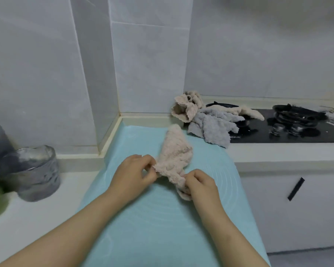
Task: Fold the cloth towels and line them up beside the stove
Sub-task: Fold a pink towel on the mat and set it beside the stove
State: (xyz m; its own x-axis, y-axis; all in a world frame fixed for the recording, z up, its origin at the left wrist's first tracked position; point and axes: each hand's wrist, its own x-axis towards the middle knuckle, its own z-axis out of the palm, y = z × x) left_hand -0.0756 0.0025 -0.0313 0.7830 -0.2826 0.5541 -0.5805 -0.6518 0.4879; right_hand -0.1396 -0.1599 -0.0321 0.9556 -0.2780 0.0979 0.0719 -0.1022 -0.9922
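A crumpled pink towel (175, 153) lies on the light blue mat (147, 218), stretching away from me. My left hand (135, 170) pinches its near left edge. My right hand (200, 183) grips its near right corner. Behind it, a grey towel (210, 127) and beige towels (187, 106) sit in a loose heap that drapes over the left side of the black stove (278, 134) and its left burner.
The right burner (295, 114) and two knobs (286, 129) are uncovered. A grey lined bin (37, 174) stands on the white counter at left, a green object at the far left edge. Tiled walls form a corner behind the mat. A white cabinet door with a black handle (295, 189) is below right.
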